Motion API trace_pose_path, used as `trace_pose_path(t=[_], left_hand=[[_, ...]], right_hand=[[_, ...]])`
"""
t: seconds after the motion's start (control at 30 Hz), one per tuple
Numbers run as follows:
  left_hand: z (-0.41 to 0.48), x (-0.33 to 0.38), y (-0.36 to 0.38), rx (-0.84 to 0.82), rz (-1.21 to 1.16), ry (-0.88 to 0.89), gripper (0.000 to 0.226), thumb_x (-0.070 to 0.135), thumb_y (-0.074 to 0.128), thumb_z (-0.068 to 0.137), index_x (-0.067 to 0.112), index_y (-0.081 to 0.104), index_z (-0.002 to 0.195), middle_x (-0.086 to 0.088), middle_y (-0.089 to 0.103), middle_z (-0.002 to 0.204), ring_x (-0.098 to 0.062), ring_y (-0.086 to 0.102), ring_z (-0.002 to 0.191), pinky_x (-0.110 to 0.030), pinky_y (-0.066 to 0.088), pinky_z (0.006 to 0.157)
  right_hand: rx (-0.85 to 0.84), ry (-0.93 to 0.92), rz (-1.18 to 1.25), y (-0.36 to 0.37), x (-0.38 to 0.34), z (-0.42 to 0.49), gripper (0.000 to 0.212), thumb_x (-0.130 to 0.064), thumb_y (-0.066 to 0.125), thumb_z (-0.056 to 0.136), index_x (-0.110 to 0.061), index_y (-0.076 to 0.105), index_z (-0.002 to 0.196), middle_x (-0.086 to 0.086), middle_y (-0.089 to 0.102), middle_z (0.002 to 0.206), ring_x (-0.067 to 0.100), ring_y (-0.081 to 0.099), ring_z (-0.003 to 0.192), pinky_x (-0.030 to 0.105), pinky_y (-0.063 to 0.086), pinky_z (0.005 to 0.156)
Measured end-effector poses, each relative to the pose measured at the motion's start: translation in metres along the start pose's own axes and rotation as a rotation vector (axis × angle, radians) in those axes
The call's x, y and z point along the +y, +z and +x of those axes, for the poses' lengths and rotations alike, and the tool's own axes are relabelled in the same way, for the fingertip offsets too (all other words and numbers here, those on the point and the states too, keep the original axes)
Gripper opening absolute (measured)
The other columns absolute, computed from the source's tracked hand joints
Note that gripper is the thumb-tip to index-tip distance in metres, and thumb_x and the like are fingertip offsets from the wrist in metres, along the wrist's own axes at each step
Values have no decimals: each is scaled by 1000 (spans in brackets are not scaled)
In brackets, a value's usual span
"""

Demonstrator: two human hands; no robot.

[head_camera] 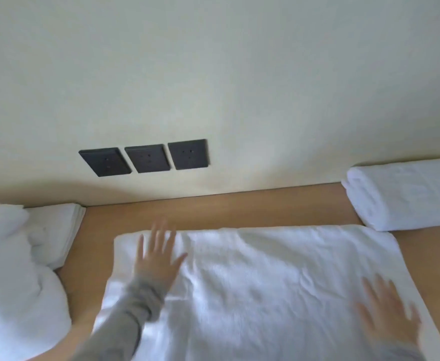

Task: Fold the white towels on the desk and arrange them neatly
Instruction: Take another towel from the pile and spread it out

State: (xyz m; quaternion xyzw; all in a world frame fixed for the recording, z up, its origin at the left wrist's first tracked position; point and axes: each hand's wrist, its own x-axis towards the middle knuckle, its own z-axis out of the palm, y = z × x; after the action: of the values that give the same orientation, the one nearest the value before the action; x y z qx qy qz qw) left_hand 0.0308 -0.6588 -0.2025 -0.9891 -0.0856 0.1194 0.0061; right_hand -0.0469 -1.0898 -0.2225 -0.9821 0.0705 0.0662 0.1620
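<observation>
Honestly the main risk here is the spread towel (260, 277) bunching up again: it's still wrinkled through the middle, and if the palms drag unevenly the creases probably get locked into the next fold, or the near edge slips off the tabletop (239, 207). The left hand (156, 259) lies flat on the towel's far-left corner, fingers (159, 238) splayed apart, gripping nothing. The right hand (390, 319) is blurry but looks open too, pressed on the near-right part. A crumpled pile (13, 282) waits left, a folded towel (406, 191) sits back right.
</observation>
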Motion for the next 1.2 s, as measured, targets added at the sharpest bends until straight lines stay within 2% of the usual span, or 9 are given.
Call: trace_pose_path(t=[0.1, 0.27, 0.47, 0.6, 0.67, 0.83, 0.93, 1.1, 1.2], left_hand=[[-64, 22, 59, -158, -100, 59, 92, 70, -12, 82, 16, 26, 145, -6, 24, 153, -28, 24, 140, -47, 12, 114], [-55, 8, 96, -9, -39, 61, 83, 73, -24, 69, 31, -28, 141, 7, -31, 151, -18, -29, 139, -44, -14, 115], [-50, 1, 101, -6, -163, 130, 82, 74, -12, 76, 30, -16, 145, 9, -24, 153, -13, -26, 140, -40, -16, 115], [-77, -32, 101, 43, -249, -1, 94, 75, -12, 77, 14, 5, 148, 1, 1, 156, -18, -1, 144, -41, 3, 117], [-102, -55, 103, 60, -308, -150, 101, 78, -9, 75, 11, 14, 147, 0, 11, 156, -20, 12, 144, -42, 13, 115], [-145, -93, 105, 67, -518, -469, 79, 60, 54, 82, 15, 34, 143, -15, 46, 136, -36, 40, 126, -49, 39, 99], [-151, -106, 102, -2, -613, -601, 70, 43, 71, 76, 16, 43, 134, -14, 52, 120, -35, 45, 114, -46, 41, 95], [-150, -128, 97, -206, -733, -674, 44, 41, 75, 72, 15, 48, 95, -2, 56, 85, -29, 56, 86, -30, 40, 72], [-147, -144, 91, -267, -736, -569, 31, 39, 72, 75, 19, 49, 74, 5, 51, 68, -22, 52, 75, -25, 35, 66]], right_hand=[[-25, -119, -79, 28, -8, 0, 53, -62, -4, 89, -50, 4, 140, -32, -21, 148, -8, -16, 138, 59, 36, 93], [-126, -81, -180, 48, 9, -6, 57, -54, -2, 93, -31, 11, 144, -21, -14, 154, 1, -13, 142, 34, 0, 114], [-118, -94, -180, 48, 21, -7, 56, -53, -3, 92, -36, -4, 146, -22, -13, 153, -1, -13, 141, 34, 0, 113], [-108, -44, -250, 51, 37, 0, 74, -63, -21, 78, -32, -12, 145, -22, -23, 149, -5, -27, 135, 32, -7, 113], [-162, 14, -300, 50, 30, 4, 76, -57, -17, 75, -31, -8, 145, -17, -22, 148, 3, -18, 139, 40, 0, 116], [139, -50, -121, 75, -63, -15, 64, -40, 22, 91, 5, 60, 116, 28, 57, 123, 45, 55, 113, 66, 38, 90], [121, -360, -92, 107, -153, -41, 61, -36, 21, 95, 2, 66, 110, 24, 62, 117, 44, 60, 106, 65, 42, 85], [17, -640, -121, 157, -265, -92, 55, -29, 76, 67, -11, 64, 118, 12, 58, 128, 33, 56, 117, 49, 21, 104], [-8, -660, -164, 159, -309, -113, 58, -43, 78, 61, -19, 68, 113, 7, 62, 124, 28, 58, 116, 51, 44, 96]])
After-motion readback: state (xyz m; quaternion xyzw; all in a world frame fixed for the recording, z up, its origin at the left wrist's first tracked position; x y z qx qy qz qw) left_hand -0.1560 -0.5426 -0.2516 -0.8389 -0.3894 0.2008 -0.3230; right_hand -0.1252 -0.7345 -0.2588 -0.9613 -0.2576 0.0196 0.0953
